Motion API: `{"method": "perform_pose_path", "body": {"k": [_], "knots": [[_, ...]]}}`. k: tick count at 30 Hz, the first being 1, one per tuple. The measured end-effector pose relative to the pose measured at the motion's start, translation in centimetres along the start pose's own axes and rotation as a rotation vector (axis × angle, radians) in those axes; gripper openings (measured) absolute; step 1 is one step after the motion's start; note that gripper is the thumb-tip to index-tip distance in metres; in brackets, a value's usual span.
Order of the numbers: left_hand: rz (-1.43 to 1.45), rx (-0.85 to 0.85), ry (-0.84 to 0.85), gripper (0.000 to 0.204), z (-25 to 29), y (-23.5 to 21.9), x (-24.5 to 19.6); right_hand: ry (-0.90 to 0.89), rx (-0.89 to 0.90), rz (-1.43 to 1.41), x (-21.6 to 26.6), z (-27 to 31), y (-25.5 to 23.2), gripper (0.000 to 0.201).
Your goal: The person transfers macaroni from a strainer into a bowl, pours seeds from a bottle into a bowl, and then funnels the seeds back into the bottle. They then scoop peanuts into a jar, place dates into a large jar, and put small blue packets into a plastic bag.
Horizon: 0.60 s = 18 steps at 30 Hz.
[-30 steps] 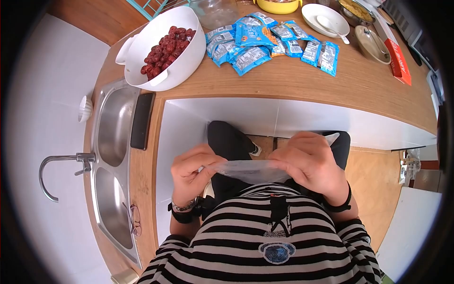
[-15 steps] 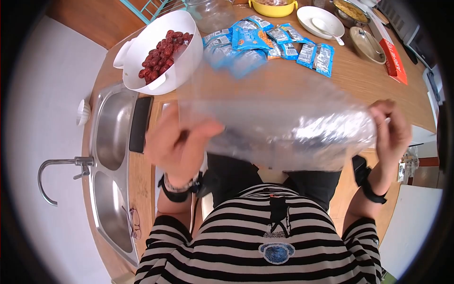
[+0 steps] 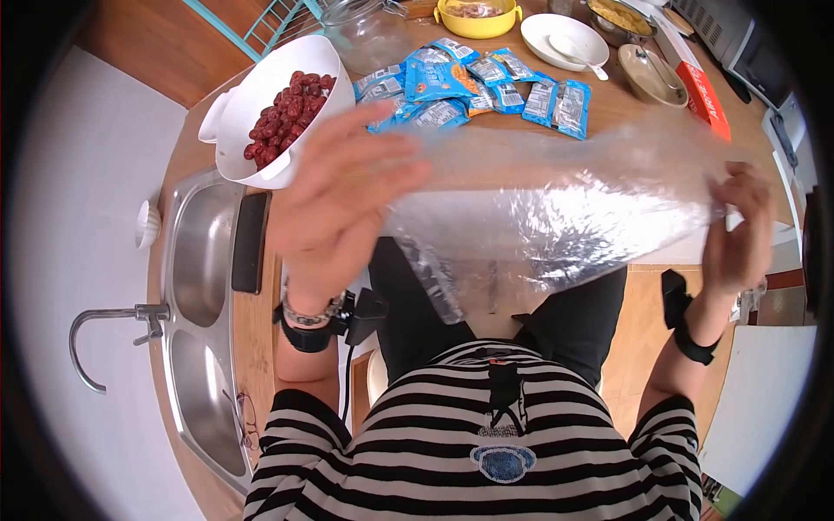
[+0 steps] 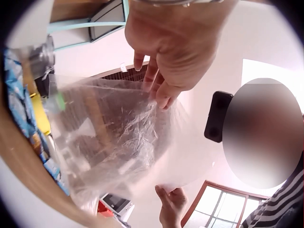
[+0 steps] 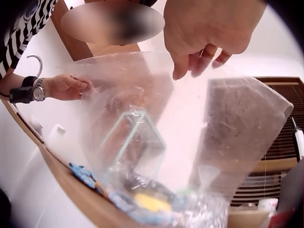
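Observation:
A clear, crinkled plastic bag (image 3: pixel 556 230) is spread wide between both hands, over the lap and the counter's front edge. My left hand (image 3: pixel 326 204), blurred in the head view, pinches its left side; the left wrist view shows thumb and fingertips on the film (image 4: pixel 114 128). At the opposite side my right hand (image 3: pixel 738 234) pinches the edge between thumb and fingers, seen closer in the right wrist view. Behind the bag lie several blue snack packets (image 3: pixel 439 78), partly covered by the film. A white bowl of red dates (image 3: pixel 291 117) stands beyond the left hand.
A steel double sink (image 3: pixel 208 252) with a tap (image 3: pixel 148 313) is on the left, a black phone (image 3: pixel 252 243) beside it. Along the back stand a glass jar (image 3: pixel 365 39), a yellow bowl (image 3: pixel 478 22), a white plate with a spoon (image 3: pixel 565 43) and a red box (image 3: pixel 704 100).
Both hands have come up and apart from the lap, opening the gathered film into a broad sheet. Over the last half second the left hand rose and the right hand moved slightly outward.

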<state>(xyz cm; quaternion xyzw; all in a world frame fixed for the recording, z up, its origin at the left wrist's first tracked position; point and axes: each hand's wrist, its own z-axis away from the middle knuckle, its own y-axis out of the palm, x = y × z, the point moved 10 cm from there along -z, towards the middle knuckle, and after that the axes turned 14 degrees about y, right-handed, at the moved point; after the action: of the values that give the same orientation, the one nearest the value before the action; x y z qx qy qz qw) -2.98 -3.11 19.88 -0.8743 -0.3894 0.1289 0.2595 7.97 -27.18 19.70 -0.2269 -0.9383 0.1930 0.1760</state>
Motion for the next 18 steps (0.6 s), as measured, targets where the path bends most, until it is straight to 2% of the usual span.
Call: {"method": "perform_pose_path", "body": {"k": [2,3,6,8,12,13,15,16,18], "knots": [[0.111,0.097,-0.126,0.024,2.2,2.8,0.6,0.13,0.063,0.078,-1.3,1.8,2.4,0.02],[0.148,0.17,-0.169,0.022,3.2,4.3,0.7,0.191,0.151,0.101,-2.3,3.0,3.7,0.021],[0.227,0.211,-0.228,0.016,5.7,7.4,0.5,0.317,0.333,0.139,-2.5,6.1,7.2,0.048],[0.248,0.231,-0.249,0.015,5.9,8.2,-0.4,0.22,0.448,0.099,-0.2,7.9,8.7,0.061],[0.303,0.222,-0.31,0.019,6.5,8.5,-0.3,0.128,0.411,-0.027,1.9,8.3,8.1,0.051],[0.303,0.223,-0.31,0.019,6.4,8.4,-0.3,0.126,0.361,-0.035,2.2,7.9,7.7,0.042],[0.152,0.252,-0.329,0.032,6.1,7.8,0.4,0.118,0.349,-0.041,2.0,7.0,7.0,0.038],[0.152,0.252,-0.326,0.032,6.0,7.9,0.7,0.107,0.339,-0.048,2.1,6.6,6.6,0.035],[0.009,0.27,-0.421,0.04,6.6,7.6,2.6,0.105,0.3,-0.064,2.2,6.1,5.7,0.03]]}}
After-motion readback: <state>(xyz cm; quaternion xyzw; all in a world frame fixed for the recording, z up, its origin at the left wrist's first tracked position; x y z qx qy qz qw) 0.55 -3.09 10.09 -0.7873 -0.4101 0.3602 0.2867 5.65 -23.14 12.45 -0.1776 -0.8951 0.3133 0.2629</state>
